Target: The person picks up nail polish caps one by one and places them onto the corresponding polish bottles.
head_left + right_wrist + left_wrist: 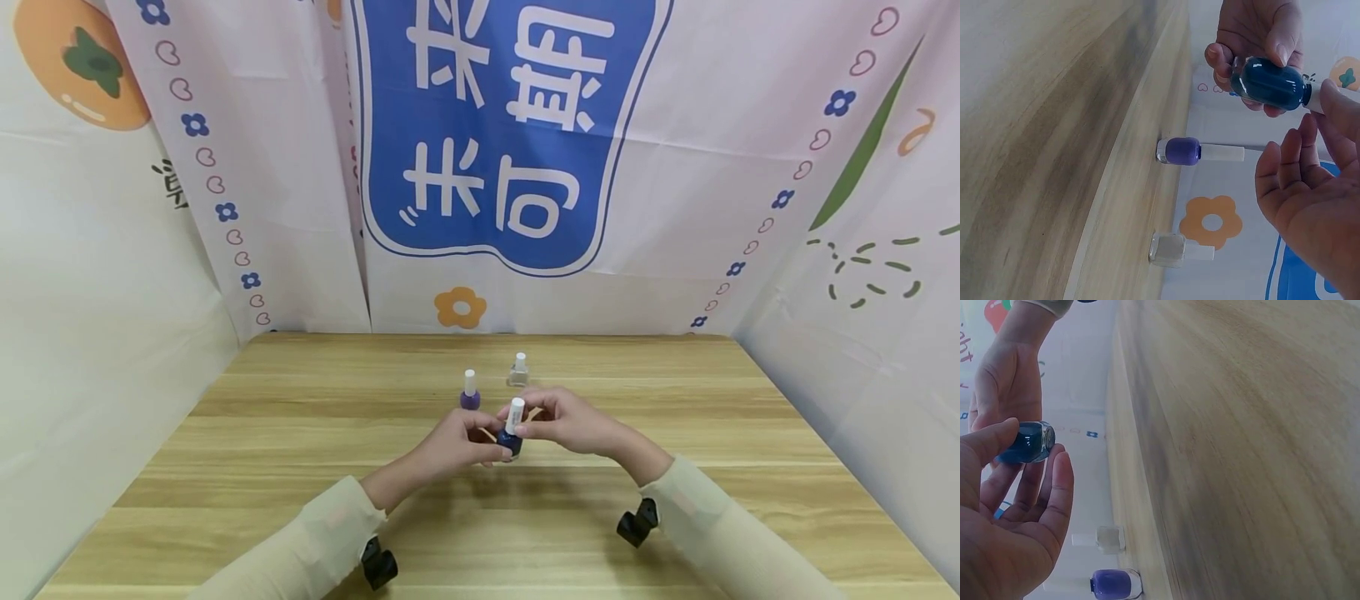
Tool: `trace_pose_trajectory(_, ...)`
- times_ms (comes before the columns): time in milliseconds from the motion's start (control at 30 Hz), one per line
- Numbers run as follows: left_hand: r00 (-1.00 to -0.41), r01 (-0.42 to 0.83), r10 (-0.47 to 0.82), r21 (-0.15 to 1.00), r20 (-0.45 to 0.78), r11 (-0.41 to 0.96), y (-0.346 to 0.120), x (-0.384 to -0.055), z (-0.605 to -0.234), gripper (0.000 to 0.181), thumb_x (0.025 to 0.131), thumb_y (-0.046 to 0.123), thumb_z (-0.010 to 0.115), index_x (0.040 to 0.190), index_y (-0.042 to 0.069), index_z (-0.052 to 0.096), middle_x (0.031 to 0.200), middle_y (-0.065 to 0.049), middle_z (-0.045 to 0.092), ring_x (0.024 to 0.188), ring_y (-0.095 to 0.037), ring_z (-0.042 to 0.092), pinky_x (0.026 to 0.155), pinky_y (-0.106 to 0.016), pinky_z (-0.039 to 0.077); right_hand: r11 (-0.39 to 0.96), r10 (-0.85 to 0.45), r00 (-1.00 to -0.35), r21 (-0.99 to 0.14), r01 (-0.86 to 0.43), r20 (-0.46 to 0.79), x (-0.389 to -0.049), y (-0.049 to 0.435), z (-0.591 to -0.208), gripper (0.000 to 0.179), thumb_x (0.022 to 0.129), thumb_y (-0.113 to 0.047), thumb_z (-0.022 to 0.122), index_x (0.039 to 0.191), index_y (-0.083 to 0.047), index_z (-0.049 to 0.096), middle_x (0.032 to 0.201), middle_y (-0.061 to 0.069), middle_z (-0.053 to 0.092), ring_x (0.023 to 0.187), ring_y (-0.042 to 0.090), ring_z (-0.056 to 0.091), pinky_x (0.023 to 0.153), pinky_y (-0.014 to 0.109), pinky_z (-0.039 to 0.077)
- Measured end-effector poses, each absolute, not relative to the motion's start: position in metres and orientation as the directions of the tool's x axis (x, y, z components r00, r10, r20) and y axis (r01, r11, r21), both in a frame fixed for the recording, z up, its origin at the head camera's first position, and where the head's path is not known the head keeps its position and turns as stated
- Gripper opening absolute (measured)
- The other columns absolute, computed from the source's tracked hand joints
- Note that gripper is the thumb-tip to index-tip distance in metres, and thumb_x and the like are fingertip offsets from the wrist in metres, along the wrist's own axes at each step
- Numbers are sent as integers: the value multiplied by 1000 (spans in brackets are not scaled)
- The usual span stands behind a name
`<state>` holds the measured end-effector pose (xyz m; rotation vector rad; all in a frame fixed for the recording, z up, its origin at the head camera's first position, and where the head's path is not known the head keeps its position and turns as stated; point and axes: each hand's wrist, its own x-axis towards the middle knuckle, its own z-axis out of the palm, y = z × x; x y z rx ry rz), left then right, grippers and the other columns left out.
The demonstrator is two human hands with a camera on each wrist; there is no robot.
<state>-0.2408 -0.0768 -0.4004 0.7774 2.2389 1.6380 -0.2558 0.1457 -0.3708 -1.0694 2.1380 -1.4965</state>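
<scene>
A dark blue nail polish bottle (pixel 509 442) with a white cap (pixel 515 414) is held between both hands above the table. My left hand (pixel 459 440) grips its glass body, thumb on the near side, as the left wrist view also shows. The thumb and a finger of my right hand (pixel 572 422) pinch the white cap, while the other fingers curve loosely beside it in the right wrist view. Just beyond the left hand stands a purple nail polish bottle (pixel 1182 151), capped in white. Farther right is a clear or pale nail polish bottle (pixel 1168 249), upright and capped.
The wood-grain table (pixel 300 433) reaches back to a printed cloth (pixel 480 296) hung behind it, with more cloth on both sides. Black wrist cameras are strapped below each sleeve (pixel 315 533).
</scene>
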Motion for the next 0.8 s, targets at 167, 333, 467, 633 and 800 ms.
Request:
trace_pose_trajectory(167,-824,257,556,945,105,204,-77,-241,-400,24,84,9,75,105,-1,71,92,-7,67,75,-20,64,68,-43,59,241,-669,-726,-879,-412,157,-256,144,-373,16,94,-12,66,108,-6,70,98,7,62,91,26,56,72,32,54)
trace_pose_trajectory(333,-827,249,553,949,104,194,-77,-241,-400,24,85,8,75,107,0,71,92,-7,68,76,-19,65,68,-40,59,292,-594,-792,-878,-379,144,-253,140,-375,12,91,-16,70,98,-6,68,92,6,61,83,25,57,67,28,51)
trace_pose_trajectory(467,-831,251,545,948,109,194,-77,-241,-400,23,85,8,75,107,0,72,92,-7,69,77,-20,65,67,-39,59,296,-546,-826,-890,-348,141,-251,136,-376,15,89,-17,73,94,-5,65,90,7,59,76,21,56,63,27,49)
trace_pose_trajectory(633,-835,262,537,945,119,197,-76,-241,-400,22,85,9,75,105,1,72,90,-6,69,79,-25,66,67,-38,59,304,-494,-858,-895,-326,145,-249,133,-378,21,86,-19,76,89,-6,60,86,5,60,72,18,55,59,25,47)
trace_pose_trajectory(800,-835,272,535,942,129,197,-76,-240,-401,21,84,8,75,104,1,72,89,-6,69,80,-33,66,66,-38,59,298,-470,-870,-901,-316,150,-248,131,-379,24,84,-19,77,86,-6,57,85,4,60,74,20,55,61,26,47)
